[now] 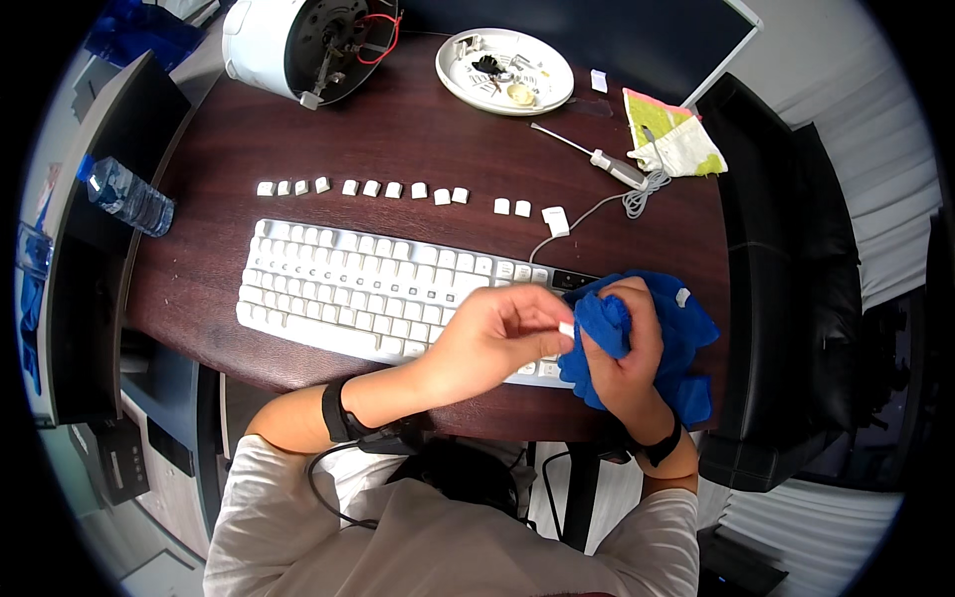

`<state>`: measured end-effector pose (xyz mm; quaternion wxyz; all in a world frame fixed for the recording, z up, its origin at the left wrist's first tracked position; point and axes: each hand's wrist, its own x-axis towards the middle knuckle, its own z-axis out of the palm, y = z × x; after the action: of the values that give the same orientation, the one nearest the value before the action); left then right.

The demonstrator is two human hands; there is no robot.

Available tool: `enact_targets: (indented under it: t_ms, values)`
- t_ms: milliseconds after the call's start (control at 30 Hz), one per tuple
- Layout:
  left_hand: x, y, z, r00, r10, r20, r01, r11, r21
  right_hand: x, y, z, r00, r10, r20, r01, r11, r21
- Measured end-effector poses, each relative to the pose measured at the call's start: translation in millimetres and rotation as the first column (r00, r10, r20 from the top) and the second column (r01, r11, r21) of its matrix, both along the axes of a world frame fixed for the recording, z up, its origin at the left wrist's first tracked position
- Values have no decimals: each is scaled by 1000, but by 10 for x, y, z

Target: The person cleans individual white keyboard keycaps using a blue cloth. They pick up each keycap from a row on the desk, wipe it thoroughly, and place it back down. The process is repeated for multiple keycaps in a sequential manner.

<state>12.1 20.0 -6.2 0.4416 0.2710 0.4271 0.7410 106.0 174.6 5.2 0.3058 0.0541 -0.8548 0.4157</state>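
A small white keycap (566, 329) is pinched between the thumb and fingers of my left hand (492, 333), above the right part of the keyboard. My right hand (634, 343) is closed on a bunched blue cloth (686, 328), a fold of which meets the keycap. The rest of the cloth spreads over the keyboard's right end and the table. Under my hands lies the white keyboard (338, 289), with one row of its keys bare of caps. Beyond it, several loose keycaps (394, 190) stand in a line, and a larger white keycap (556, 221) sits at the line's right end.
A screwdriver (617, 167) lies by the coiled grey cable (642, 202) and a green and white cloth (676, 139). Farther back stand a white plate (448, 75) of small parts and a white cylindrical appliance (259, 50) with red wire. A water bottle (129, 199) is at the left.
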Motion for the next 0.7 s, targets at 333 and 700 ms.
enact_targets:
  t_ms: [333,700]
  values:
    - [13,13,-50,993,50,104,-55,998,43,-7,-33,-42,999,-19,-29,19,1000,10]
    - [-8,-22,39,998,17,57,-19,999,32,16,-36,-59,998,-22,-60,25,999,49]
